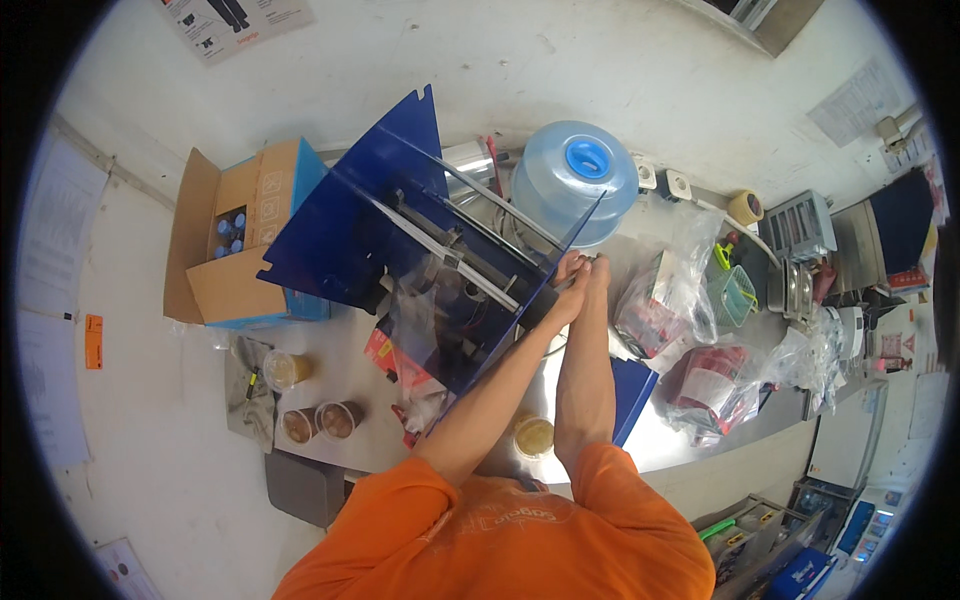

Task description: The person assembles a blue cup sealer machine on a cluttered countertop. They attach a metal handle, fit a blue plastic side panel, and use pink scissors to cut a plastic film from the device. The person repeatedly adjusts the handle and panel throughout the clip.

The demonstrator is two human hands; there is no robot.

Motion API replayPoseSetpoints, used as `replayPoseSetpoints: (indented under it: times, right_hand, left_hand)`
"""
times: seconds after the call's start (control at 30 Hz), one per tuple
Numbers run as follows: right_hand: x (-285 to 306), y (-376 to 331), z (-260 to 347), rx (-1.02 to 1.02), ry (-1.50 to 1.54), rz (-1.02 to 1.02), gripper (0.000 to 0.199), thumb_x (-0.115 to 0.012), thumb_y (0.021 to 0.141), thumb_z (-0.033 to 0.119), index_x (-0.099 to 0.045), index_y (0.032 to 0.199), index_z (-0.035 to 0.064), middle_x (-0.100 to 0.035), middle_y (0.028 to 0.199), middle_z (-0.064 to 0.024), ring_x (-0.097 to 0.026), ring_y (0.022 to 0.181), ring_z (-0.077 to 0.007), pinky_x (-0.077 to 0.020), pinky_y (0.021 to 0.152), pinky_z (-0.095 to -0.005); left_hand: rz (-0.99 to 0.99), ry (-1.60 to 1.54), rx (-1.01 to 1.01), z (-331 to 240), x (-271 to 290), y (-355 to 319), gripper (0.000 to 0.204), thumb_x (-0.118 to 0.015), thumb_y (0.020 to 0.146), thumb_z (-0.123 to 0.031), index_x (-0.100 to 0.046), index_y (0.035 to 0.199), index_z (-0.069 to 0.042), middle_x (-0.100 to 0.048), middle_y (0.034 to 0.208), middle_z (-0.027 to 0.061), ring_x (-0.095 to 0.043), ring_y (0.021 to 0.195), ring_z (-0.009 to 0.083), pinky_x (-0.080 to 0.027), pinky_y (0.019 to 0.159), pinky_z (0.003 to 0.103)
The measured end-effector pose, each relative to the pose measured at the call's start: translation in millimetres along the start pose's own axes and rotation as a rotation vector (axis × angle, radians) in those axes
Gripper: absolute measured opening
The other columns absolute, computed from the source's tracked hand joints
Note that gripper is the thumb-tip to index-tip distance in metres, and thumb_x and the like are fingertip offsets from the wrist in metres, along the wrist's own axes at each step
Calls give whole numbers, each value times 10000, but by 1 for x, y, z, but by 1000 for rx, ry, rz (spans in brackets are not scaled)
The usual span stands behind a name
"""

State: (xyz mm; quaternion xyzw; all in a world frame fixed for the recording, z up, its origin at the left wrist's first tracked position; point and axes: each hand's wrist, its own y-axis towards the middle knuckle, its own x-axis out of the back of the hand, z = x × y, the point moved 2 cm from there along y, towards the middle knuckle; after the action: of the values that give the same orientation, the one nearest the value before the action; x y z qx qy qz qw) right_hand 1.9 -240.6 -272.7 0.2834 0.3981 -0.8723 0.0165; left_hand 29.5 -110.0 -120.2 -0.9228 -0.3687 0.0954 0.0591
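A blue sheet-metal machine frame (pixel 325 240) stands tilted on the bench, with metal rods (pixel 440 250) running between its end panels. At its right end panel, my left hand (pixel 570 293) is closed, fingers bent close to the panel's edge. My right hand (pixel 598 271) is closed too and meets the left one there. Whatever the fingers pinch is too small and too hidden to name. Dark parts and loose wires show inside the frame, partly behind a clear plastic bag (pixel 425 310). A separate blue metal panel (pixel 630 395) lies beside my right forearm.
Behind my hands stands a large blue water bottle (pixel 570 190). An open carton (pixel 240 285) with bottles is at left, near drink cups (pixel 340 418). Another cup (pixel 534 436) sits between my forearms. Bagged boxes (pixel 650 305) and a green basket (pixel 733 297) occupy the right side.
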Motion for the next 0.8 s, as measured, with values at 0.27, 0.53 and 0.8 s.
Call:
replayPoseSetpoints:
  times: [0.27, 0.53, 0.8]
  right_hand:
    - [-27, -27, 36, -301, 274, -79, 326, -371, 1001, 297, -335, 716, 143, -335, 539, 35, -297, 384, -74, -294, 309, -206]
    - [-50, -42, 39, -185, 245, -85, 339, -386, 972, 257, -327, 656, 146, -309, 500, 39, -284, 349, -68, -304, 277, -204]
    - [-47, -33, 37, -248, 282, -31, 295, -371, 996, 290, -354, 747, 133, -313, 539, 48, -297, 370, -71, -299, 287, -181]
  left_hand:
    - [1115, 632, -495, -158, 81, -202, 444, -625, 915, -280, -531, 1278, -42, -649, 896, 250, -680, 801, 331, -539, 767, 413]
    - [-286, 744, -803, -223, 150, -186, 360, -764, 802, -79, -690, 1151, -36, -722, 977, 146, -710, 760, 208, -543, 652, 280]
    - [-383, 768, -823, -205, 139, -191, 271, -781, 767, -46, -749, 1036, -58, -707, 721, 82, -610, 504, 197, -449, 478, 279]
